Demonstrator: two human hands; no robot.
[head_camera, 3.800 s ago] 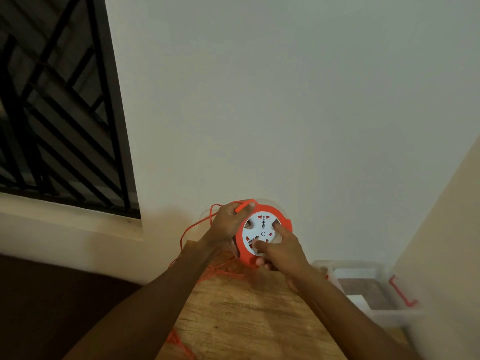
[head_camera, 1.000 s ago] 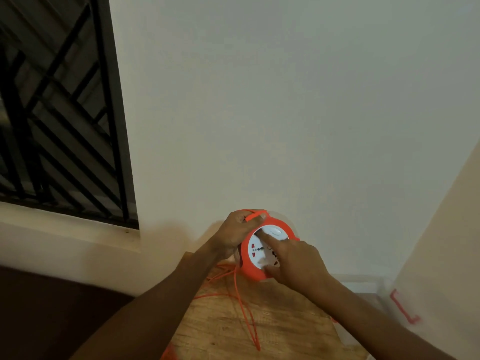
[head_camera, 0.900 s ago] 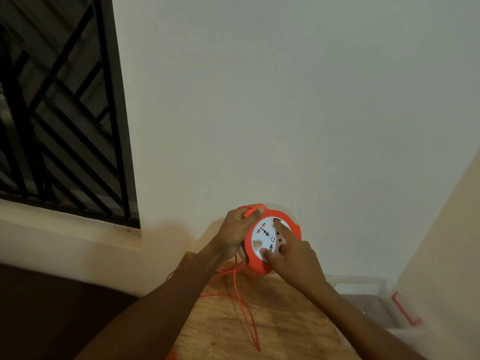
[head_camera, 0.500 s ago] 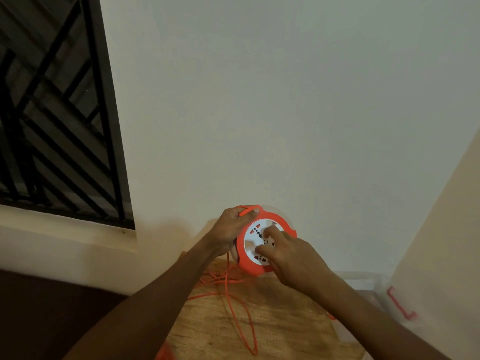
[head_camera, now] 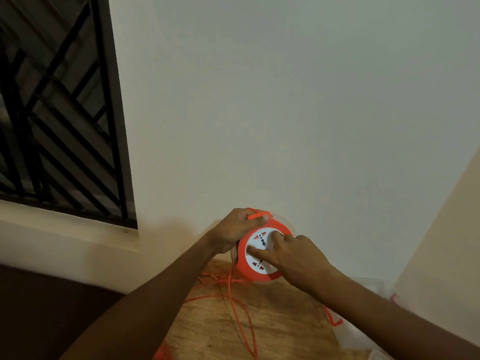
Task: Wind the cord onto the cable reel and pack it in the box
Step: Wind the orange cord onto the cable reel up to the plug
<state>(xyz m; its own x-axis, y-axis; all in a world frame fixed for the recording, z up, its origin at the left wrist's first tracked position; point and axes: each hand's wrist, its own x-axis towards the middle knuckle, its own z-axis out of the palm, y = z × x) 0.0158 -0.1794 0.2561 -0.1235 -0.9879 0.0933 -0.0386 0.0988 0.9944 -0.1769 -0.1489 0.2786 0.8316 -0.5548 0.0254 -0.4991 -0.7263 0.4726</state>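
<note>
- The round orange plastic cable reel with a white socket face point(head_camera: 259, 252) is held up in the lower middle of the frame, above the table, its face turned toward the camera, probably so the winding can be watched.
- The left hand point(head_camera: 237, 229) curls round the reel's upper left rim and its orange carry handle point(head_camera: 257, 215), steadying the housing so it does not spin with the drum.
- The right hand point(head_camera: 291, 254) lies over the white face with fingertips pressed into it, apparently to turn the centre and draw cord in.
- The thin orange cord point(head_camera: 239, 315) hangs from the reel's underside and trails in loose loops toward the bottom edge, so much remains unwound.
- The loops lie on a wooden table point(head_camera: 283, 331), slack, which should let them feed freely.
- A clear plastic box with red clips point(head_camera: 345, 333) waits at lower right, just behind the right forearm.
</note>
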